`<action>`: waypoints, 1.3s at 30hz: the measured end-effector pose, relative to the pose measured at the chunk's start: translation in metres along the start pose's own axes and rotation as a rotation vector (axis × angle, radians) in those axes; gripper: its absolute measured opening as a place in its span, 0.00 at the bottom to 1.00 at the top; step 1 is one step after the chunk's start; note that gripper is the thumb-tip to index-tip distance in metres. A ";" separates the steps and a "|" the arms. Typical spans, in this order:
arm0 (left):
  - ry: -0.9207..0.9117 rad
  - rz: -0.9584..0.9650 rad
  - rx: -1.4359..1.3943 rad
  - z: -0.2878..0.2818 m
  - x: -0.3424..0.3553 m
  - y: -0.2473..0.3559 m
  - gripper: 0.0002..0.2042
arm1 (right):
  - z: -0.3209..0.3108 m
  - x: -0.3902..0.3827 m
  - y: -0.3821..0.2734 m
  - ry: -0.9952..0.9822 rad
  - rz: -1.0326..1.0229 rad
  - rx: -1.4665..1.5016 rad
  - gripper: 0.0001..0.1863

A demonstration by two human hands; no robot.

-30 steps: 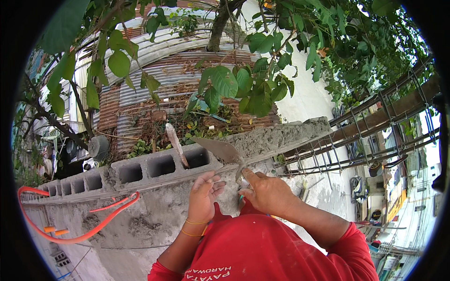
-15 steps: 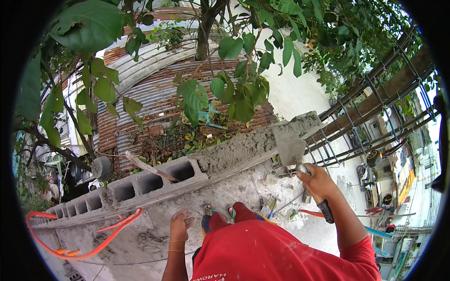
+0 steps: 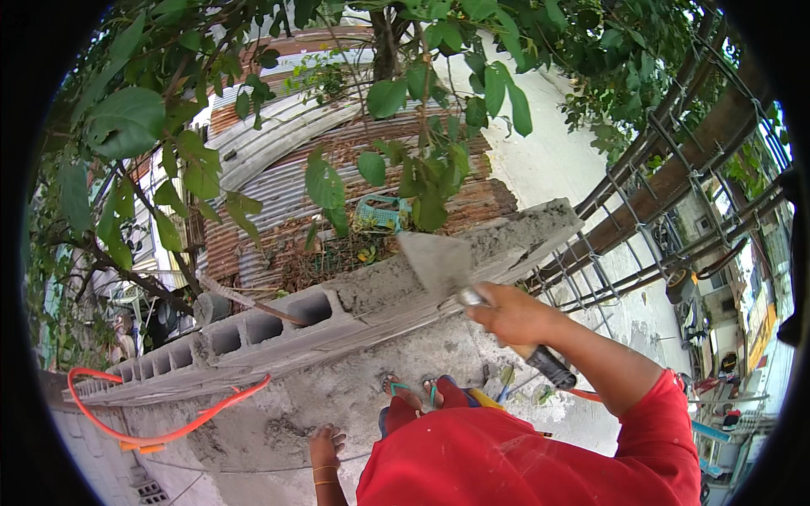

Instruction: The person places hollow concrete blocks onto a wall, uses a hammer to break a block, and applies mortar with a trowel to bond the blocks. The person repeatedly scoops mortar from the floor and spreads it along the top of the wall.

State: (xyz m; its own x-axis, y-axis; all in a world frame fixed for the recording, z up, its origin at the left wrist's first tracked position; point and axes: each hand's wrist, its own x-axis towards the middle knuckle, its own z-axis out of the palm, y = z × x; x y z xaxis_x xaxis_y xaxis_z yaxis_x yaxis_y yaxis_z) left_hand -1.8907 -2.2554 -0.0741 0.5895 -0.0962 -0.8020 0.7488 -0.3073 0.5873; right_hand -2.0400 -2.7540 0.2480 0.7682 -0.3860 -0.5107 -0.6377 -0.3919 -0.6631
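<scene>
My right hand [image 3: 512, 315] is closed round the handle of a trowel [image 3: 435, 260]. The trowel's flat grey blade lies over the wet mortar [image 3: 378, 285] along the top of a hollow-block wall [image 3: 278, 347]. Toward the left, the wall's block cells [image 3: 226, 338] show as dark openings, and a thin strip [image 3: 257, 305] sticks up from one of them. Low in front of the wall hangs my left hand [image 3: 327, 442], fingers loosely apart with nothing in them.
Tied steel bars [image 3: 650, 198] rise from the wall's right end. An orange hose [image 3: 194, 424] loops at the left. Leafy branches [image 3: 325, 181] overhang the wall; rusty corrugated roofing [image 3: 337, 143] and a teal plastic crate [image 3: 381, 212] lie beyond. My sandalled feet [image 3: 432, 388] stand on concrete.
My right hand has carried the trowel left along the mortar, away from the wall's right end. My left hand sits lower in view, and the whole view has shifted a little.
</scene>
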 end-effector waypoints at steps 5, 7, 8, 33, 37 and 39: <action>-0.029 -0.007 0.149 -0.008 0.008 -0.040 0.18 | -0.005 0.028 0.026 -0.175 0.043 0.079 0.26; -0.002 -0.002 0.202 -0.016 0.007 -0.059 0.18 | -0.024 0.008 0.064 -0.048 0.120 0.089 0.25; 0.019 -0.064 0.185 -0.021 0.008 -0.067 0.18 | -0.035 -0.003 0.082 0.036 0.085 -0.001 0.26; 0.116 -0.119 0.232 -0.133 -0.014 -0.228 0.17 | -0.144 -0.038 0.259 0.551 0.379 0.526 0.18; 0.184 -0.163 0.231 -0.115 -0.063 -0.213 0.16 | -0.102 -0.062 0.241 0.591 0.442 0.816 0.17; 0.198 -0.146 0.248 -0.118 -0.078 -0.204 0.15 | -0.067 -0.085 0.211 0.560 0.389 0.814 0.15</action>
State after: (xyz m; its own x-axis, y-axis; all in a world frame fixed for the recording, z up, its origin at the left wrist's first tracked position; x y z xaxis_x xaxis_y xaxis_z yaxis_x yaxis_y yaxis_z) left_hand -2.0534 -2.0733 -0.1184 0.5473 0.1435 -0.8245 0.7473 -0.5274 0.4042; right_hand -2.2434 -2.8598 0.1877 0.2519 -0.7750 -0.5796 -0.4457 0.4387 -0.7803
